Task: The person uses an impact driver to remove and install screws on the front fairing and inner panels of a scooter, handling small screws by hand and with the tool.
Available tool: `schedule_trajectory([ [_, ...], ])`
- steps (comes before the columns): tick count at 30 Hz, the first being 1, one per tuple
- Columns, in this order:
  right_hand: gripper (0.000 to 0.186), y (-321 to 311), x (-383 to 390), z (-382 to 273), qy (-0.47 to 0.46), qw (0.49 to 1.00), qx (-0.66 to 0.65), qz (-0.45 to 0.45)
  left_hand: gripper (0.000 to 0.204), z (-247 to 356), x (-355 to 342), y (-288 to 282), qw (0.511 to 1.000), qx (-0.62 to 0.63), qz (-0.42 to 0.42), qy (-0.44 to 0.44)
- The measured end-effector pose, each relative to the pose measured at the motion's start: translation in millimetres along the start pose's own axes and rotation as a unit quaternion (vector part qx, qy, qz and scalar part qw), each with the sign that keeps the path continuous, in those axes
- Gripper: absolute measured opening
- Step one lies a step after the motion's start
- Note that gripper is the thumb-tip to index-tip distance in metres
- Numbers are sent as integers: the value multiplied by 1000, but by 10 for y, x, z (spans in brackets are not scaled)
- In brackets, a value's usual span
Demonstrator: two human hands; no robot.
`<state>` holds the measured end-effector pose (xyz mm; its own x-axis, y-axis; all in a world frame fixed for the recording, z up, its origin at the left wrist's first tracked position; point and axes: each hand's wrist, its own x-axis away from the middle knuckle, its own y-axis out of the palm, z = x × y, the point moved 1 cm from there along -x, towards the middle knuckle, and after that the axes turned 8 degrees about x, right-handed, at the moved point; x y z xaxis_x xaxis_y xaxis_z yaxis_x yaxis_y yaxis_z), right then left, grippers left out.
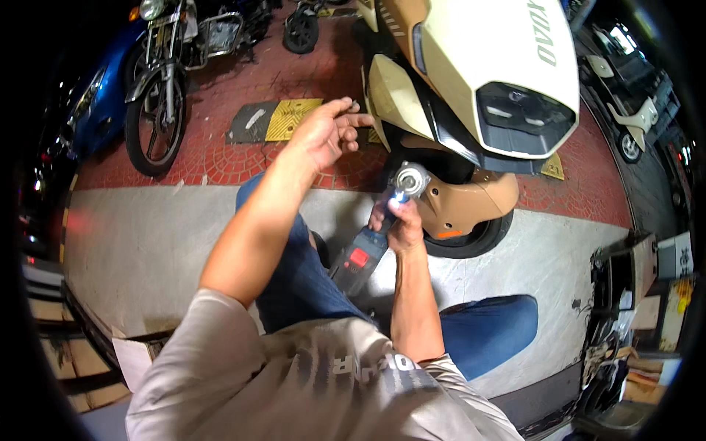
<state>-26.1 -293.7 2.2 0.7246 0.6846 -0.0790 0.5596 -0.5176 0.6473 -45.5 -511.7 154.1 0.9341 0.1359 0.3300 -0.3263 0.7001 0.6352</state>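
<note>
In my right hand [404,226] is a dark cordless power wrench [361,257] with a red button on its lower end. My fingers wrap round its neck, and its round metal head [410,181] points up beside the scooter's front fender. My left hand [327,134] is raised farther forward, near the scooter's pale side panel [399,88]. Its last fingers are curled, and a small greyish thing [356,107] shows at the thumb and forefinger, too small to name. The cream and tan scooter [526,62] stands in front of me, with its tan front fender [471,202] over the wheel [482,239].
Black and yellow ramp blocks [288,120] lie on the red tiled floor behind my left hand. A motorcycle [157,110] stands at the far left beside a blue vehicle [103,92]. At right are a cluttered shelf [632,275] and another pale scooter [641,117].
</note>
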Motion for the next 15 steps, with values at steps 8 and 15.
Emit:
schedule_trajectory([
  [8, 30, 196, 223, -625, -216, 973, -12, 78, 13, 594, -358, 295, 948, -312, -56, 23],
  [15, 49, 5, 797, -517, -359, 919, -57, 155, 14, 1018, -1039, 34, 849, -527, -44, 17],
])
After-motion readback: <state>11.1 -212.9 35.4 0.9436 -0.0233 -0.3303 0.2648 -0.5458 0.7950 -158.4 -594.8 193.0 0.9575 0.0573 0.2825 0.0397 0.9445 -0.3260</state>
